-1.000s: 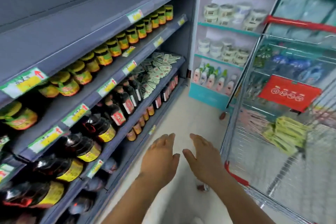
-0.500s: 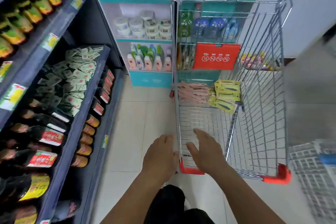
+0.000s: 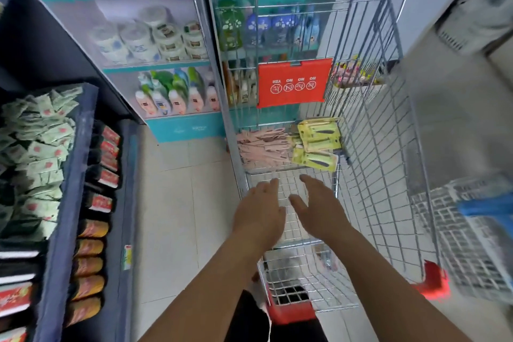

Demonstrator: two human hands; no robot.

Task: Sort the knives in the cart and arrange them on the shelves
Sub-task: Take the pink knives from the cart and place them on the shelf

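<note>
At the far end of the cart (image 3: pixel 388 147), toward twelve o'clock from the hands, the knives lay on the wire floor in two heaps: a pile of pale pink knives (image 3: pixel 262 147) at eleven o'clock and, touching it at one o'clock, yellow-green carded knife packs (image 3: pixel 317 139) with dark blades showing. Between the heaps and the hands the wire floor lay bare. The left hand (image 3: pixel 259 214) and right hand (image 3: pixel 317 208) hovered side by side over the basket, fingers straight and spread, holding nothing, palms down. The left hand sat just above the cart's left rim; the right had open mesh out to three o'clock. A red sign (image 3: pixel 294 83) hung on the cart's far wall above the knives. At nine o'clock a tiled floor (image 3: pixel 177 203) strip ran between the cart and a dark shelf (image 3: pixel 72 175) of sachets and bottles. At three o'clock a second wire cart (image 3: pixel 472 230) with a blue handle stood near, blurred.
</note>
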